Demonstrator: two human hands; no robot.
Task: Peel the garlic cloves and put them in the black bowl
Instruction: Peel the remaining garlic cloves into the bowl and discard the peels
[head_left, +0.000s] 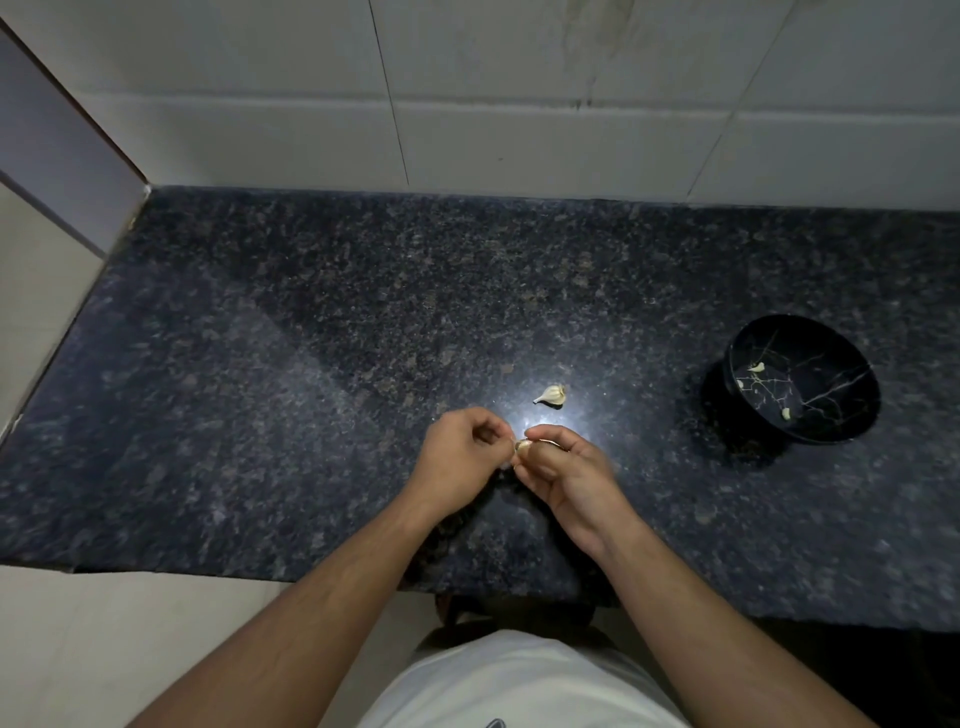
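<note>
Both hands meet at frame centre, my left hand (464, 451) and right hand (563, 470) pinching one garlic clove (522, 446) between them, so I judge the right nearer the black bowl (802, 379) at right, across the surface (311, 338).

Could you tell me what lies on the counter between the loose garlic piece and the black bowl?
Nothing: the head view shows only bare counter between the garlic piece and black bowl.

The picture is dim. A bright glare spot shines on the dark countertop (545, 423). The edges look bent and dark.
</note>
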